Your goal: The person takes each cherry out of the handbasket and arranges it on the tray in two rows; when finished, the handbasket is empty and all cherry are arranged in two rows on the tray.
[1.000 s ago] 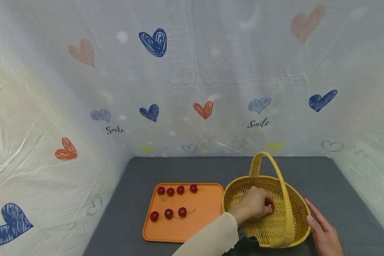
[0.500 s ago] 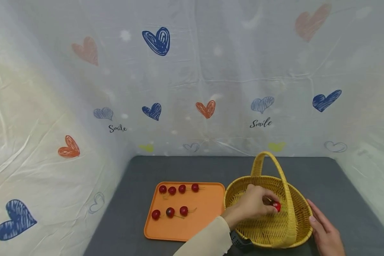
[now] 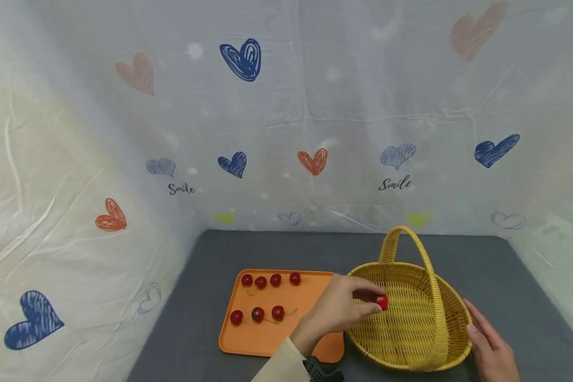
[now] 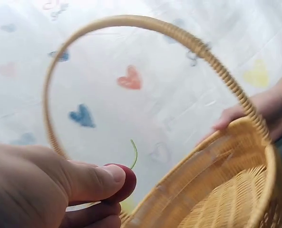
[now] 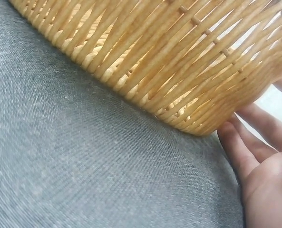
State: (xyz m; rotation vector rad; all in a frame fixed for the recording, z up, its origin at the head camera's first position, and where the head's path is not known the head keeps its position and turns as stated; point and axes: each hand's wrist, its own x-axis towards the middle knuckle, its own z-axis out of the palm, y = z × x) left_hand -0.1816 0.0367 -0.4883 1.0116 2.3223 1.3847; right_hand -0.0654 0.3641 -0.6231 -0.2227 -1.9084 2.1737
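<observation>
My left hand point(image 3: 339, 305) pinches a red cherry point(image 3: 382, 302) between thumb and fingers, over the left side of the yellow wicker basket point(image 3: 410, 329). In the left wrist view the cherry's thin green stem point(image 4: 135, 154) sticks up, and the basket's arched handle point(image 4: 126, 20) rises behind. At the basket's right side, my right hand point(image 3: 493, 347) touches the outer wall with extended fingers. In the right wrist view those fingers point(image 5: 236, 145) lie against the woven wall low near the table. To the left, an orange tray point(image 3: 305, 297) bears several dark red cherries in two rows.
The tray and basket stand side by side on a dark grey cloth-covered table point(image 3: 210, 254). A pale curtain point(image 3: 286, 106) printed with hearts encloses the back and sides. The basket's tall handle arches across its middle.
My left hand first shifted slightly right inside the basket, then drew back left with the cherry, to near the basket's left rim. My right hand stays at the basket's side.
</observation>
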